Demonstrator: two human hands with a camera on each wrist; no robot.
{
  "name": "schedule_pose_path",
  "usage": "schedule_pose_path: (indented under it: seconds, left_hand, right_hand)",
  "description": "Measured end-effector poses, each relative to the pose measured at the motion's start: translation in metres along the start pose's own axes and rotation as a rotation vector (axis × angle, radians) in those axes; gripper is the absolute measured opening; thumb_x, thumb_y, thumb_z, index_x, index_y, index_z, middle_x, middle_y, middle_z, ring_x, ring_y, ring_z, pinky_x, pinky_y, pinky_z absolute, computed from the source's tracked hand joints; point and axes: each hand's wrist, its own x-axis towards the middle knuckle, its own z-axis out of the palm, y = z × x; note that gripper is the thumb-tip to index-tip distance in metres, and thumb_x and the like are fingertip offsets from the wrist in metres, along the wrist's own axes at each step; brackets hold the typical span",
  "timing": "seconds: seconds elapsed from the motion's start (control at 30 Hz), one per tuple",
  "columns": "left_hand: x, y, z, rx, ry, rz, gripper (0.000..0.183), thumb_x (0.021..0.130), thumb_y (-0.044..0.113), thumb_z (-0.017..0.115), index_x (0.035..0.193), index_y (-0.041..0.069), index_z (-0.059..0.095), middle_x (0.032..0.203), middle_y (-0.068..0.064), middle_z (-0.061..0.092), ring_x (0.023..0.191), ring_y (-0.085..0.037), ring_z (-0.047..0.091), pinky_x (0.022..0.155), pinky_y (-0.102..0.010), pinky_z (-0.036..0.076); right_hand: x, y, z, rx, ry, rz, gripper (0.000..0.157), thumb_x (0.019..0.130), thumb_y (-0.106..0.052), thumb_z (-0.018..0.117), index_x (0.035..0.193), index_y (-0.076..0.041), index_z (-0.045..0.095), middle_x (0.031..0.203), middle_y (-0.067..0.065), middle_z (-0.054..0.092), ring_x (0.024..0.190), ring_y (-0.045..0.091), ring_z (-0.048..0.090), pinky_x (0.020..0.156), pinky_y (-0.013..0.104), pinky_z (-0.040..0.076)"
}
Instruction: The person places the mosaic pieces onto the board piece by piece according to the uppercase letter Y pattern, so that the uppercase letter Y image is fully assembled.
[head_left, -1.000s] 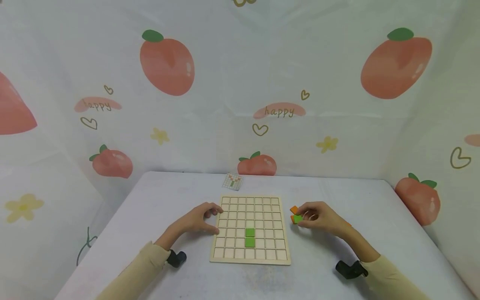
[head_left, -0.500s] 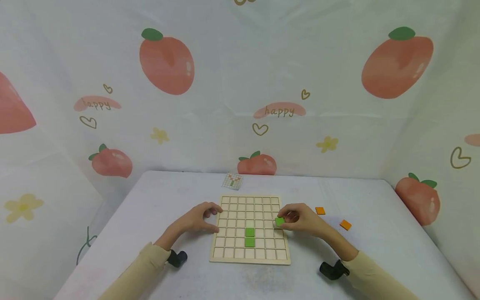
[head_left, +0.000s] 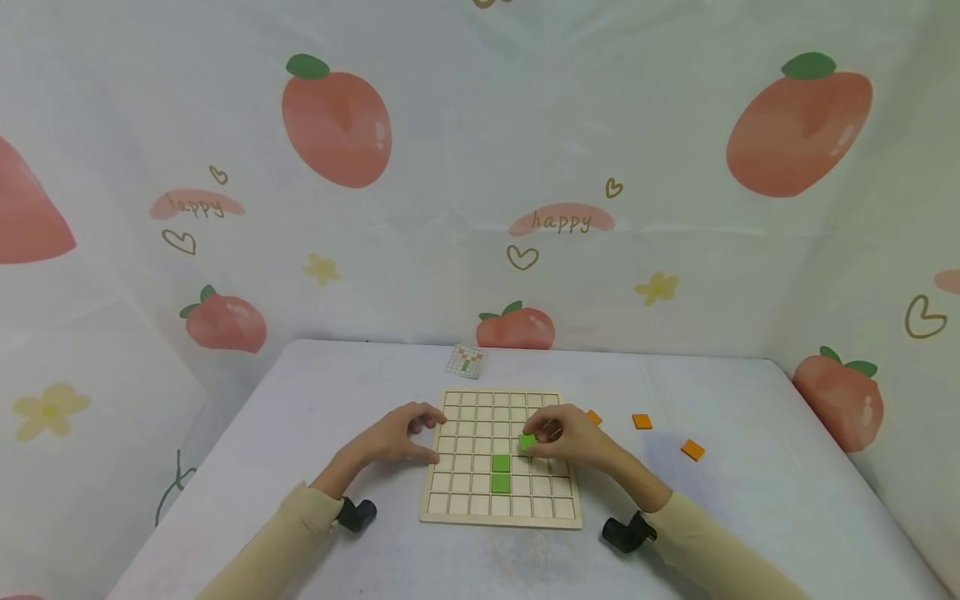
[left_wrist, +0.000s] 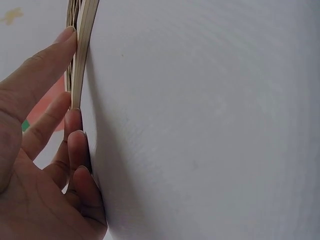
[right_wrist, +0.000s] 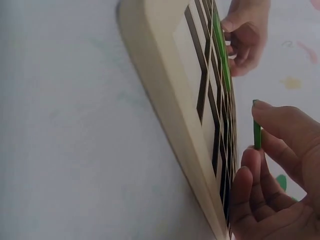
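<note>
A gridded wooden board (head_left: 500, 523) lies flat on the tabletop (head_left: 375, 567), with two green square tiles (head_left: 500, 483) seated in adjoining cells of its middle column. A third green tile (head_left: 527, 442) is held above the board, just right of that column, by the right hand (head_left: 577, 435). The right wrist view shows this tile nearly edge-on: thumb and opposing fingers pinch it by opposite edges, their gap narrowed to the tile itself, and it sits apart from the board's face. Sound technique here would keep the tile level, bring its sides parallel to the grid lines over the chosen cell, and lower it squarely before the fingers part; a tilted corner could catch on a ridge, and a brushing knuckle might disturb the neighbouring tiles. The left hand (head_left: 399, 435) rests at the board's left edge, thumb and forefinger spread wide and touching the frame at two places, gripping no tile; light, even contact there should steady the board without tipping it. Three orange tiles (head_left: 642, 422) lie on the tabletop to the right, and beyond the board's far edge lies a small pattern card (head_left: 467, 362), whose green and reddish squares could serve as a reference.
</note>
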Motion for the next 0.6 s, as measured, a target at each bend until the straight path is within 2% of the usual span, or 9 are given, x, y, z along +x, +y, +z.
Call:
schedule_pose_path:
  seconds: [0.4, 0.6]
  left_hand:
    - [0.001, 0.001, -0.001, 0.004, -0.004, -0.002, 0.054, 0.077, 0.023, 0.091, 0.124, 0.012, 0.066, 0.106, 0.001, 0.055, 0.094, -0.021, 0.047, 0.084, -0.041, 0.041]
    - [0.000, 0.002, -0.002, 0.007, -0.004, 0.014, 0.055, 0.077, 0.023, 0.092, 0.123, 0.010, 0.066, 0.106, 0.000, 0.056, 0.094, -0.021, 0.048, 0.084, -0.040, 0.042]
  right_hand:
    - [0.015, -0.005, 0.013, -0.024, 0.022, 0.012, 0.022, 0.082, -0.011, 0.086, 0.100, -0.005, 0.075, 0.090, 0.001, 0.069, 0.075, 0.013, 0.062, 0.071, 0.029, 0.053]
    - [0.020, -0.007, 0.019, -0.031, 0.006, -0.009, 0.021, 0.082, -0.009, 0.086, 0.100, -0.003, 0.075, 0.095, 0.004, 0.070, 0.077, 0.015, 0.064, 0.073, 0.030, 0.055]
